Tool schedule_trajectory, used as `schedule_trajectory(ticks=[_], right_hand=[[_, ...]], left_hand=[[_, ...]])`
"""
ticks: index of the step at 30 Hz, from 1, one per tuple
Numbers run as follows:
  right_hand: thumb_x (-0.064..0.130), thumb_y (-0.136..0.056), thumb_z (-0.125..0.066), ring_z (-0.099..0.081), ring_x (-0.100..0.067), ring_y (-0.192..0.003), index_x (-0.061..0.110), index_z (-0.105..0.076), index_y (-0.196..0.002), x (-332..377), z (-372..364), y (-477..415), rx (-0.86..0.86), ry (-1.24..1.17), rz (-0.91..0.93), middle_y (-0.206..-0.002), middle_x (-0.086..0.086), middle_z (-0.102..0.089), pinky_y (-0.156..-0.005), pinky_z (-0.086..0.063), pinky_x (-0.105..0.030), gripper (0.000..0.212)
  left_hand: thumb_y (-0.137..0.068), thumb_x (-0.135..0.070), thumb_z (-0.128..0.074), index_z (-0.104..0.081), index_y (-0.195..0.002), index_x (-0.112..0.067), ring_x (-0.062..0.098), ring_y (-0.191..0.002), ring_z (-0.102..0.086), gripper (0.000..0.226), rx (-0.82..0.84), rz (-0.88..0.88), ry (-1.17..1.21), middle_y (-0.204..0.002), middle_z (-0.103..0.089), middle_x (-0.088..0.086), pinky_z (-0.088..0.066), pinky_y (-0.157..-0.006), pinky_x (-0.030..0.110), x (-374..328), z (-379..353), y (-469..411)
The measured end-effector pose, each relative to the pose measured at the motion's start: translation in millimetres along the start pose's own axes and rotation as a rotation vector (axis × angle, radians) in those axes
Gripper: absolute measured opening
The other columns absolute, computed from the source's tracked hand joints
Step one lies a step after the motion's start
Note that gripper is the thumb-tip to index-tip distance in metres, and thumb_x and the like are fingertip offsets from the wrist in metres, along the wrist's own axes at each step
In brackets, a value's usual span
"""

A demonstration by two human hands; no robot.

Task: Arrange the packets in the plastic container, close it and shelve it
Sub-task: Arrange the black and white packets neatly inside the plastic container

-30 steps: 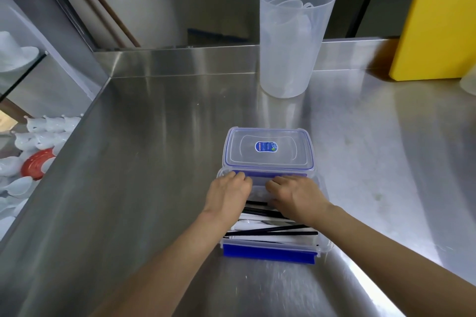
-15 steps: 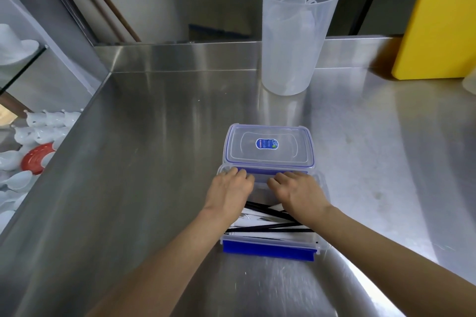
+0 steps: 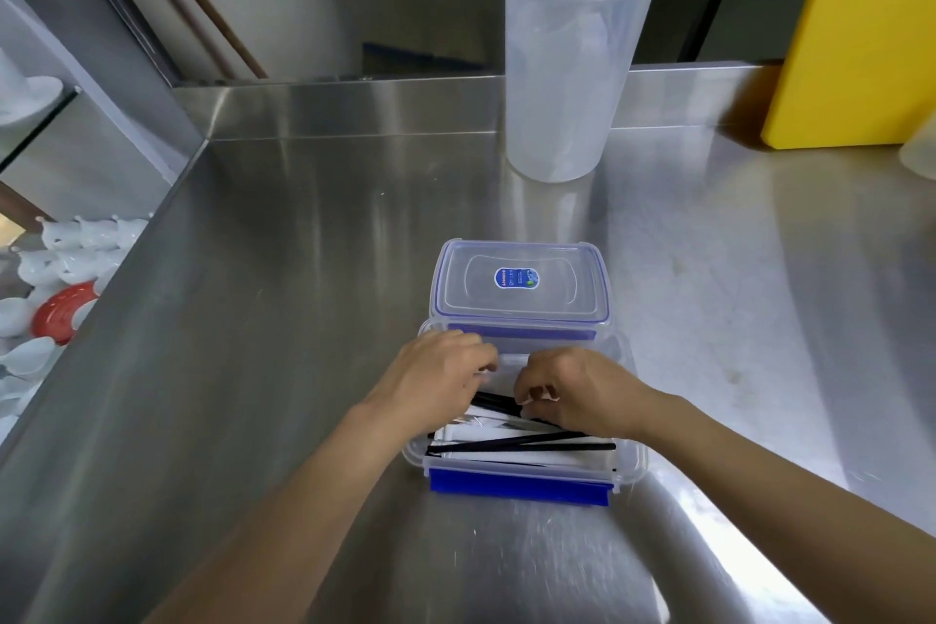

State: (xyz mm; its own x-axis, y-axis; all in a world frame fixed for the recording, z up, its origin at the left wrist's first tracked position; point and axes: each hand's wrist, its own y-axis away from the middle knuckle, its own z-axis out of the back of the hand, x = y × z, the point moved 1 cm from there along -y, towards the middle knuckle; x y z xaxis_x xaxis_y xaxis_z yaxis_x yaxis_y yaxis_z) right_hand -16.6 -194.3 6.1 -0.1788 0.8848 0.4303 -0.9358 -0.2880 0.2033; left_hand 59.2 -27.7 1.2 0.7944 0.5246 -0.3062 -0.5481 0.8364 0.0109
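A clear plastic container [image 3: 633, 464] with a blue clip on its near side stands on the steel counter in front of me. White packets with black stripes [image 3: 521, 451] lie flat inside it. Its clear lid [image 3: 516, 289], blue-edged with a blue sticker, lies just behind the container and touches its far rim. My left hand [image 3: 435, 375] and my right hand [image 3: 577, 390] are both in the far half of the container, fingers curled down onto the packets. The far ends of the packets are hidden under my hands.
A tall translucent jug [image 3: 567, 66] stands at the back of the counter, with a yellow board [image 3: 861, 41] leaning at the back right. White dishes [image 3: 76, 243] and a red plate [image 3: 61, 312] sit below the counter's left edge. A steel shelf runs overhead.
My fingers have curled inward from the container's far rim onto the packets. My right hand has drawn back slightly toward me. The container and lid have stayed put.
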Motion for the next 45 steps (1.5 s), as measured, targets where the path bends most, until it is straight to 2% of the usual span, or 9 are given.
schedule_trajectory(ticks=[4, 8, 10, 16, 23, 29, 32, 39, 45], right_hand=[[0.023, -0.086, -0.061, -0.059, -0.022, -0.094, 0.019, -0.066, -0.105, 2, -3, -1, 0.135, 0.044, 0.005, -0.105, -0.004, -0.064, -0.082, -0.053, -0.038, 0.019], [0.018, -0.088, -0.058, -0.059, -0.022, -0.095, 0.019, -0.068, -0.102, 6, -6, -2, 0.094, 0.025, 0.035, -0.105, -0.004, -0.064, -0.081, -0.052, -0.034, 0.018], [0.016, -0.088, -0.058, -0.058, -0.018, -0.095, 0.021, -0.07, -0.103, 8, -8, -3, 0.102, -0.055, 0.045, -0.107, -0.003, -0.065, -0.079, -0.046, -0.025, 0.02], [0.014, -0.089, -0.055, -0.058, -0.023, -0.096, 0.017, -0.07, -0.102, 11, -18, -8, 0.168, -0.059, 0.015, -0.105, -0.007, -0.066, -0.077, -0.044, -0.026, 0.02], [0.037, -0.087, -0.059, -0.062, -0.027, -0.092, 0.012, -0.068, -0.1, 22, -28, -17, 0.139, -0.027, -0.125, -0.103, -0.012, -0.07, -0.08, -0.051, -0.036, 0.03], [0.029, -0.086, -0.062, -0.062, -0.03, -0.088, 0.006, -0.067, -0.1, 30, -34, -29, 0.143, -0.11, -0.21, -0.103, -0.016, -0.07, -0.079, -0.05, -0.035, 0.027], [0.022, -0.083, -0.064, -0.058, -0.03, -0.078, 0.0, -0.066, -0.093, 30, -33, -33, 0.139, -0.15, -0.246, -0.099, -0.02, -0.069, -0.079, -0.051, -0.038, 0.024], [0.024, -0.086, -0.06, -0.064, -0.031, -0.087, 0.008, -0.07, -0.095, 28, -36, -24, 0.073, -0.153, -0.229, -0.099, -0.016, -0.072, -0.081, -0.054, -0.038, 0.021], [0.03, -0.086, -0.061, -0.064, -0.032, -0.094, 0.01, -0.068, -0.101, 36, -41, -25, 0.028, -0.095, -0.222, -0.104, -0.014, -0.071, -0.083, -0.053, -0.041, 0.026]], left_hand=[[-0.086, -0.008, -0.05, -0.062, -0.094, -0.022, 0.015, -0.08, -0.049, 0.02, 0.176, -0.098, -0.139, -0.088, -0.065, -0.006, -0.031, -0.076, 0.025, 0, 5, 3], [-0.075, 0.002, -0.045, -0.051, -0.079, -0.021, 0.015, -0.067, -0.036, 0.024, 0.202, -0.081, -0.231, -0.073, -0.052, -0.006, -0.021, -0.068, 0.026, -5, 6, 3], [-0.075, 0.001, -0.045, -0.048, -0.077, -0.022, 0.017, -0.068, -0.04, 0.024, 0.219, -0.075, -0.238, -0.072, -0.049, -0.008, -0.021, -0.069, 0.026, -7, 7, 3], [-0.087, -0.021, -0.049, -0.06, -0.091, -0.022, 0.015, -0.086, -0.055, 0.012, 0.258, -0.072, -0.165, -0.093, -0.066, -0.008, -0.025, -0.077, 0.026, -4, 3, 1], [-0.071, -0.002, -0.047, -0.057, -0.09, -0.023, 0.015, -0.077, -0.051, 0.03, 0.236, -0.06, -0.174, -0.086, -0.064, -0.009, -0.026, -0.076, 0.025, -3, 2, 1], [-0.069, -0.001, -0.047, -0.041, -0.072, -0.024, 0.014, -0.066, -0.041, 0.024, 0.238, -0.086, -0.196, -0.069, -0.044, -0.011, -0.033, -0.081, 0.029, -2, 1, 2], [-0.069, -0.003, -0.047, -0.042, -0.072, -0.023, 0.013, -0.068, -0.043, 0.021, 0.243, -0.089, -0.194, -0.072, -0.045, -0.011, -0.033, -0.082, 0.029, -2, 2, 3], [-0.071, -0.004, -0.046, -0.055, -0.082, -0.022, 0.015, -0.074, -0.051, 0.023, 0.223, -0.1, -0.159, -0.079, -0.062, -0.007, -0.033, -0.084, 0.028, 0, 3, 4], [-0.07, -0.002, -0.046, -0.037, -0.075, -0.025, 0.016, -0.069, -0.036, 0.025, 0.247, -0.057, -0.078, -0.057, -0.034, -0.017, -0.041, -0.081, 0.03, 4, 3, 5]])
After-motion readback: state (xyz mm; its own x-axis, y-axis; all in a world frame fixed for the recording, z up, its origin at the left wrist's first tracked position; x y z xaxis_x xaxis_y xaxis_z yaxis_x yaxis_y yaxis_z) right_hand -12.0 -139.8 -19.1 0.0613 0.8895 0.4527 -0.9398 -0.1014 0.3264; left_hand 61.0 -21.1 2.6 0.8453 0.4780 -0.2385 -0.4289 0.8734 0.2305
